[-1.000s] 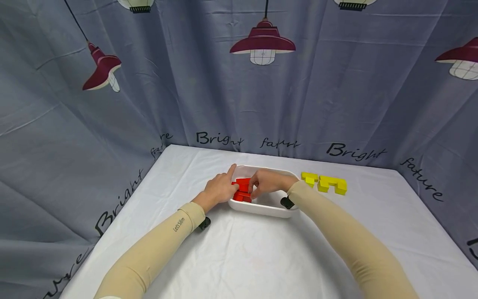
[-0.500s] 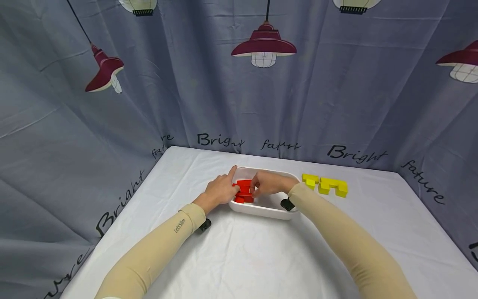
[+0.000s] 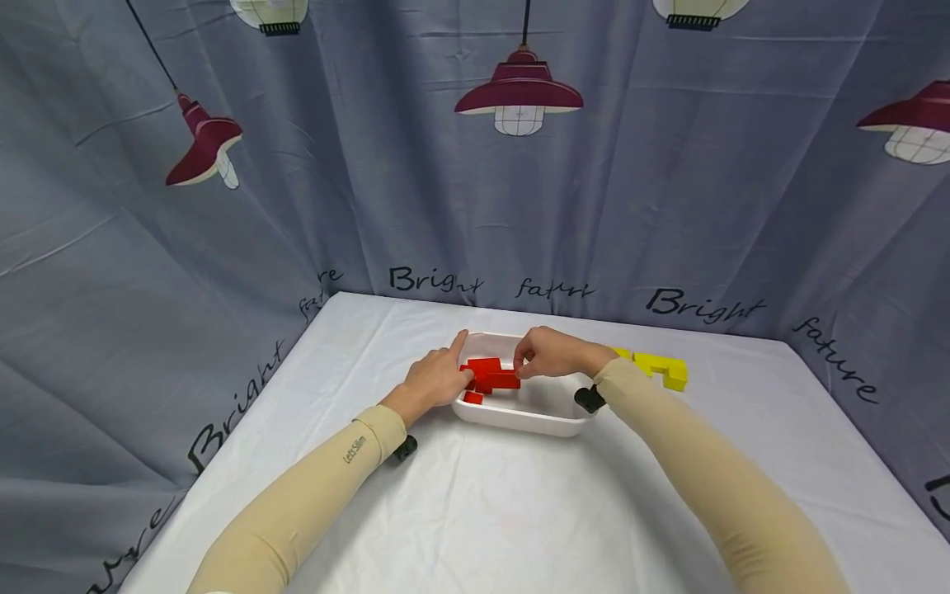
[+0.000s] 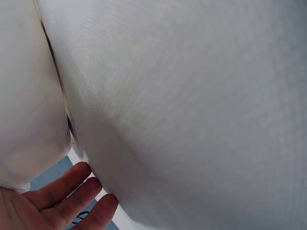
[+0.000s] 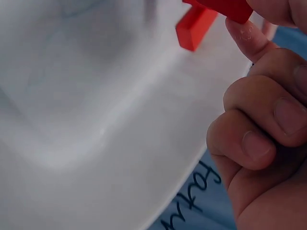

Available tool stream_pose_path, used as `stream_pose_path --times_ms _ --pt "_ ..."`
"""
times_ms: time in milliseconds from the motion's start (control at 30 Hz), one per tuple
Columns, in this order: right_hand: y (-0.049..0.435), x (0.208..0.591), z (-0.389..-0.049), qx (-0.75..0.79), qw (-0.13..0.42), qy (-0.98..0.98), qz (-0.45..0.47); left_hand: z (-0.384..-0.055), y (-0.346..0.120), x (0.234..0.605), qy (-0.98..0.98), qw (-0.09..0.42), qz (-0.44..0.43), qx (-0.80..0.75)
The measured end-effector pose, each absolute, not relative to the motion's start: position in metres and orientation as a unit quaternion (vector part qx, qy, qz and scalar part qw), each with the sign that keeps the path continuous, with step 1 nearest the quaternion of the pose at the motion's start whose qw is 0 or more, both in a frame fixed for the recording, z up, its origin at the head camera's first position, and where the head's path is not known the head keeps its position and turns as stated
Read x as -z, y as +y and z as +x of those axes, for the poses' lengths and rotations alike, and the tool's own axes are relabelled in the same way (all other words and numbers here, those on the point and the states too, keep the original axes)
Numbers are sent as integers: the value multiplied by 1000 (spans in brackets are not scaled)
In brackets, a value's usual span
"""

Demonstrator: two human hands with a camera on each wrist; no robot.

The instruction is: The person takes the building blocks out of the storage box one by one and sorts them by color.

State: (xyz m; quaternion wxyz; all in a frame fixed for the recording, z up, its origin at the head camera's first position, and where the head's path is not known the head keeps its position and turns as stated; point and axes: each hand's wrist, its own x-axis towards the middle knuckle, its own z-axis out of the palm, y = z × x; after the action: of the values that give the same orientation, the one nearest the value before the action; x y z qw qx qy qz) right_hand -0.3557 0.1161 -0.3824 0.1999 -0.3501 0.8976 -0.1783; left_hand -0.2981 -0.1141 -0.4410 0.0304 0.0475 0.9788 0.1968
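Presently pinching a smooth, red, straight-edged block (image 3: 506,379) between the thumb and index finger of the right hand (image 3: 552,352), with the remaining fingers folded toward the palm. Keeping that piece within the left half of a white, rounded-rectangular, plastic-looking tray (image 3: 545,404), beside other small red blocks (image 3: 484,365); cannot tell whether touching them. Resting the left hand (image 3: 430,375) at the tray's left end, unclenched, with the index finger stretched along the rim, the thumb reaching over the wall next to the red pieces, and the other fingers low outside. Wearing long beige fabric sleeves (image 3: 312,487) on both arms, with a small black device (image 3: 590,399) at the right wrist. Showing yellow, angular blocks (image 3: 674,375) right of the tray on a white tablecloth (image 3: 505,503), partly hidden by the right forearm. Backed by a grey-blue fabric curtain (image 3: 401,165) with printed maroon lamps.
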Motion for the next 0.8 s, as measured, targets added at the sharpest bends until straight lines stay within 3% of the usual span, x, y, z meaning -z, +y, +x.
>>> stream_pose_path --times_ms 800 --pt "200 351 -349 210 150 924 -282 -299 -112 441 978 38 41 -201"
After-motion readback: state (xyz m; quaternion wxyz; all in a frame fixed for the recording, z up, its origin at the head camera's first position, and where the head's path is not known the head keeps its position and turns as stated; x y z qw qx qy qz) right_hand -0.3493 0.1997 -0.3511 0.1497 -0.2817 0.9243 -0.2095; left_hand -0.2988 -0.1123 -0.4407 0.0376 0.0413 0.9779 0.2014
